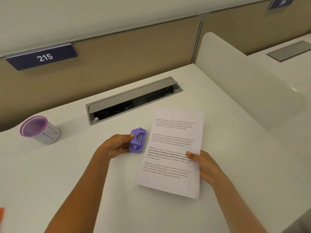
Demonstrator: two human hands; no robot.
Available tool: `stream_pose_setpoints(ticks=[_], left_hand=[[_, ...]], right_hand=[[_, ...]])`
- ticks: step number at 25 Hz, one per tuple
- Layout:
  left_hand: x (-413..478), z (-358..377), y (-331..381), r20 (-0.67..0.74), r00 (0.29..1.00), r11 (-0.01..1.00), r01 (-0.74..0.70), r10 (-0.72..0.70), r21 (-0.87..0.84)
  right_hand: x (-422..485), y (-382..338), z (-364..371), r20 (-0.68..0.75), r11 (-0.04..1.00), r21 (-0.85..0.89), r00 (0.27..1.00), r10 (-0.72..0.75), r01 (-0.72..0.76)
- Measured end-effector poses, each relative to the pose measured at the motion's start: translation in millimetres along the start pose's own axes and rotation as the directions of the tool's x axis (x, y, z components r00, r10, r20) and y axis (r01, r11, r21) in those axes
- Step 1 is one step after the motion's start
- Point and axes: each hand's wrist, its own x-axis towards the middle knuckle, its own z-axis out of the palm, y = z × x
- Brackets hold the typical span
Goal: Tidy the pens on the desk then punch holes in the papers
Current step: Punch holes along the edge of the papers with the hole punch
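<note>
My left hand (pixel 117 145) grips a small purple hole punch (pixel 137 140) by its left side, just above the white desk (pixel 67 174). Its right side sits close to the left edge of a printed paper sheet (pixel 171 153). My right hand (pixel 204 163) pinches that sheet at its right edge, thumb on top, and the near end of the sheet is lifted a little off the desk. A purple mesh pen cup (pixel 39 130) with a white wrap stands at the far left; no pens show in it from here.
An open grey cable tray (pixel 133 100) is sunk into the desk behind the paper. A tan partition with a "215" label (pixel 44 57) closes the back. A white curved divider (pixel 249 91) rises on the right. Something orange (pixel 1 214) peeks in at the left edge.
</note>
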Motion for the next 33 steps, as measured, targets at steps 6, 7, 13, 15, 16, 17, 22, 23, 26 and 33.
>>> stream_pose_setpoints(ticks=[6, 7, 13, 15, 16, 17, 22, 23, 26, 33], left_hand=[[-4, -4, -10, 0.078, 0.996, 0.991, 0.044, -0.035, -0.127], [-5, -4, -11, 0.083, 0.996, 0.991, 0.045, -0.035, -0.125], [-5, -2, -9, 0.078, 0.996, 0.994, 0.044, -0.036, -0.100], [-6, -2, -9, 0.077, 0.996, 0.995, 0.041, -0.034, -0.094], [-6, -1, -9, 0.079, 0.996, 0.995, 0.037, -0.029, -0.095], [-6, -1, -10, 0.082, 0.996, 0.994, 0.032, -0.024, -0.100], [-8, -1, -10, 0.077, 0.997, 0.994, 0.026, -0.017, -0.110], [-8, -1, -9, 0.077, 0.997, 0.993, 0.026, -0.018, -0.111], [-8, 0, -10, 0.084, 0.996, 0.994, 0.025, -0.016, -0.107], [-5, -2, -12, 0.090, 0.996, 0.992, 0.021, -0.010, -0.122]], right_hand=[[-1, -1, 13, 0.017, 1.000, -0.030, 1.000, -0.003, 0.004], [-2, -2, 14, 0.018, 0.999, -0.046, 1.000, -0.011, 0.012], [-7, -15, 23, -0.015, 0.978, -0.186, 0.995, -0.098, 0.093], [-9, -19, 27, -0.018, 0.971, -0.212, 0.993, -0.116, 0.110], [-9, -20, 28, -0.022, 0.968, -0.222, 0.992, -0.124, 0.116], [-10, -22, 29, -0.026, 0.966, -0.231, 0.991, -0.129, 0.120], [-13, -28, 33, -0.016, 0.959, -0.245, 0.988, -0.154, 0.145], [-13, -28, 35, -0.010, 0.957, -0.248, 0.987, -0.158, 0.150], [-12, -30, 39, -0.002, 0.952, -0.259, 0.985, -0.171, 0.164], [-3, -27, 45, -0.022, 0.950, -0.265, 0.984, -0.176, 0.164]])
